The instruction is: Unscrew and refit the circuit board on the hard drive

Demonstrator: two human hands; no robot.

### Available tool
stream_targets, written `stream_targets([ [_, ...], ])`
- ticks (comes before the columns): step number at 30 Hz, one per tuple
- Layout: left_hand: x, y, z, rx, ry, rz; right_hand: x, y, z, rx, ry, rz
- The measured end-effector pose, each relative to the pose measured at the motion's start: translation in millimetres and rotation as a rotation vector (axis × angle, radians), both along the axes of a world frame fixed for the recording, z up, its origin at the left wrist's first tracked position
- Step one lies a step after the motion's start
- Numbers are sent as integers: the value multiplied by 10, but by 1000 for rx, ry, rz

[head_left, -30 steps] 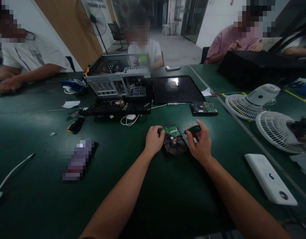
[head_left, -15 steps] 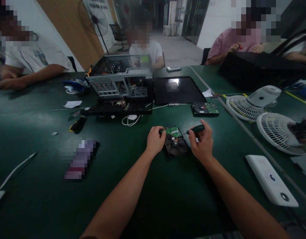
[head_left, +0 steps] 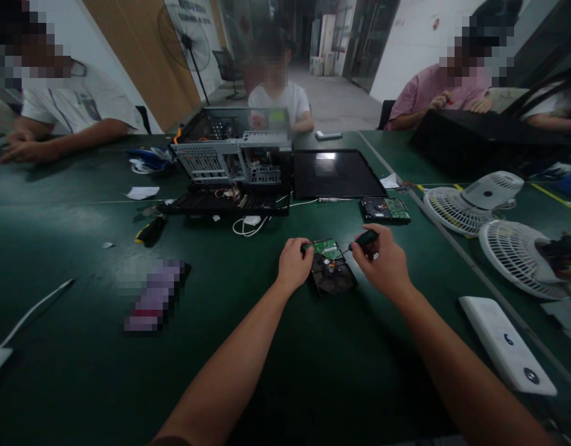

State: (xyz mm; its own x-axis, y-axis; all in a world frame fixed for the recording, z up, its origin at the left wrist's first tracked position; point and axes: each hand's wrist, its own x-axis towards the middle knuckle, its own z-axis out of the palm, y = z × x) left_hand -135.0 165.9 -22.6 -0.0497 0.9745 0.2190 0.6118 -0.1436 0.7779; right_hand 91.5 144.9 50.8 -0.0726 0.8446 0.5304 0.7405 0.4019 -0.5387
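A hard drive (head_left: 332, 272) lies on the green table (head_left: 81, 248) with its green circuit board (head_left: 327, 249) facing up. My left hand (head_left: 293, 265) is closed on the drive's left far corner. My right hand (head_left: 383, 265) grips a small dark-handled screwdriver (head_left: 365, 238), whose tip points left and down at the circuit board.
An open computer case (head_left: 232, 161) and a black side panel (head_left: 334, 173) lie beyond. A second hard drive (head_left: 385, 209) rests to the right. Two white fans (head_left: 471, 198) and a white device (head_left: 506, 344) are on the right. A yellow-black tool (head_left: 150, 229) lies left. Other people sit around the table.
The screwdriver handle has tilted up slightly in my right hand. The view has shifted a little; both hands stay on the drive.
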Motion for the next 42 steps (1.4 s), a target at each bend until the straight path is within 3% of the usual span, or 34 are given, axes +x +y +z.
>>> stream_targets([
  [9,5,6,-10,-7,7,8,-113,62,628,-126,-296,350],
  [14,5,11,-15,-10,11,8,-144,110,802,-135,-357,441],
  [17,4,13,-24,-9,12,4,-106,117,836,-154,-384,458],
  [24,9,19,-43,-16,19,4,-14,69,869,-166,-476,320],
  [33,11,11,-52,-2,56,9,-222,61,798,-77,-560,182],
  [38,14,19,-74,16,59,7,-375,61,777,-208,-700,87],
  [42,13,20,-62,1,50,10,-360,58,774,-301,-690,162],
])
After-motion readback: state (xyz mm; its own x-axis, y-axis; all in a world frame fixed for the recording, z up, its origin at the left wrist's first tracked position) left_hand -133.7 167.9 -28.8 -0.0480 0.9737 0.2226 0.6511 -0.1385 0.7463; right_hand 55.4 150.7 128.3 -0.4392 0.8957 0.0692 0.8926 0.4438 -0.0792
